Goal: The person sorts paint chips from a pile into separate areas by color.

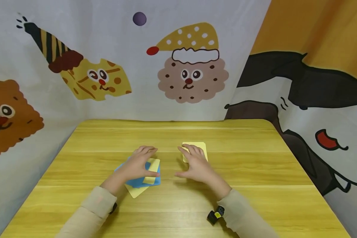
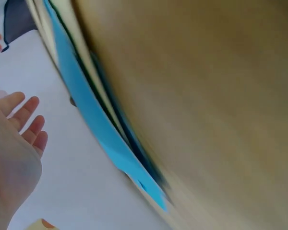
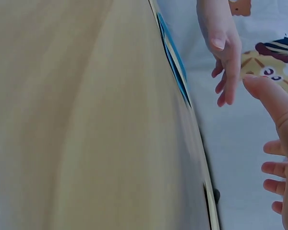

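Observation:
My left hand (image 1: 135,167) hovers over a loose pile of thin blue and yellow cards on the table, its fingers spread and relaxed. A blue card (image 1: 135,182) lies between a yellow card (image 1: 153,162) on top and another yellow one (image 1: 135,192) poking out below. To the right, a single yellow card (image 1: 200,145) lies partly hidden behind my right hand (image 1: 197,167), whose fingers are also loosely spread. Nothing is held by either hand. Seen edge-on in the left wrist view, the pile's blue card (image 2: 93,115) looks slightly bent and lifted in places.
The wooden table (image 1: 241,142) has rounded far corners. Behind it hangs a pale cloth (image 1: 142,72) printed with cartoon biscuits and cheese. A small black device (image 1: 215,215) sits at the right wrist.

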`<state>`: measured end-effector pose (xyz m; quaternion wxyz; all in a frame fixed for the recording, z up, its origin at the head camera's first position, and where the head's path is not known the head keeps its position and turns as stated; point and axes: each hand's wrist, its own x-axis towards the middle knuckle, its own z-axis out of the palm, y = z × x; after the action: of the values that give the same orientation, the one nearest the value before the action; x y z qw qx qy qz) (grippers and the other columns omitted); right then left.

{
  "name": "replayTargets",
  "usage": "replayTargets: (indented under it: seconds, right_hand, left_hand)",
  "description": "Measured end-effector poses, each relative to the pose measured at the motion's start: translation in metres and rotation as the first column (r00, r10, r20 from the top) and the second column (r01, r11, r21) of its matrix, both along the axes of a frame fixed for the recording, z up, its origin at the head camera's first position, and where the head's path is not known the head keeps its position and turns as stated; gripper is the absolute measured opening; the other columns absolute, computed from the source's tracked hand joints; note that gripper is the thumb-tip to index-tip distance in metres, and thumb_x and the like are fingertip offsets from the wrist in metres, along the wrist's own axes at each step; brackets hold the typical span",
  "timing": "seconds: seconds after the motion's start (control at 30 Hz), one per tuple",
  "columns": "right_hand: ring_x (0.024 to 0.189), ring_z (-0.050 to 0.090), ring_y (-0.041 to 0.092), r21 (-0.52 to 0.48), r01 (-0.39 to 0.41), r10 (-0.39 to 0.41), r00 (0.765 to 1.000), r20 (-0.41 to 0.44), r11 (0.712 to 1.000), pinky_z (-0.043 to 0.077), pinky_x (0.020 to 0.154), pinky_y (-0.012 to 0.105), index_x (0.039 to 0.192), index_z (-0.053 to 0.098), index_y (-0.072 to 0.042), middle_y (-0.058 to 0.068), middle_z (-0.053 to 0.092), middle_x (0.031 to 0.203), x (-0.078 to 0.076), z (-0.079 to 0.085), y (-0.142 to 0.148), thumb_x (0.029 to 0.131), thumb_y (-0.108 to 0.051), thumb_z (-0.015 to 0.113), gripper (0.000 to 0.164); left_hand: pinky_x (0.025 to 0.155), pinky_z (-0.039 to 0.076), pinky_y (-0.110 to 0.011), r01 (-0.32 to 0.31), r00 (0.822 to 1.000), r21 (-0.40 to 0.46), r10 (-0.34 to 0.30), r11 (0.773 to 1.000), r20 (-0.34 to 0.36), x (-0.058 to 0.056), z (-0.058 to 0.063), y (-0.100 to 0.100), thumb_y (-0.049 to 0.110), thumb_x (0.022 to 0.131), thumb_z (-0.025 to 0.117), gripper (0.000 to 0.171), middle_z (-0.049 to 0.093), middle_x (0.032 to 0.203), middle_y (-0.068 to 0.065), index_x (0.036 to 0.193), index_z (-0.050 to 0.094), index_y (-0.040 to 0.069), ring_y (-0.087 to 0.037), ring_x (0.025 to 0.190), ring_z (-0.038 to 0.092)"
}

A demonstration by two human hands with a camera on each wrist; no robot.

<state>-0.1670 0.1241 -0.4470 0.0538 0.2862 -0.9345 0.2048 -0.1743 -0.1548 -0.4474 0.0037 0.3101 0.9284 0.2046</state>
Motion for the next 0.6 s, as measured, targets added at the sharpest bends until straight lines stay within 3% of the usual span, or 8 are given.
replayTargets:
  seconds: [0.3,0.6]
  right_hand:
    - [0.133,0.030,0.032,0.043,-0.028,0.028,1.000,-0.003,0.999,0.019,0.107,0.050,0.148,0.036,-0.010,0.011,0.035,0.147,0.007,-0.001,-0.038,0.070,-0.066,0.071,0.102]
    - [0.132,0.032,0.029,0.101,-0.067,0.068,0.998,-0.009,0.993,0.024,0.106,0.050,0.148,0.035,-0.011,0.008,0.036,0.146,0.013,-0.004,-0.074,0.072,-0.071,0.066,0.102]
  left_hand:
    - [0.098,0.035,-0.057,0.010,1.000,-0.006,-0.010,1.000,-0.008,0.006,-0.009,-0.041,0.063,0.070,0.075,0.099,0.043,0.142,-0.012,0.142,0.044,0.002,-0.031,0.128,0.036]
    - [0.098,0.034,-0.059,-0.005,1.000,-0.034,0.005,0.999,-0.004,0.011,-0.010,-0.074,0.063,0.070,0.074,0.100,0.045,0.141,-0.014,0.141,0.044,-0.001,-0.037,0.127,0.037]
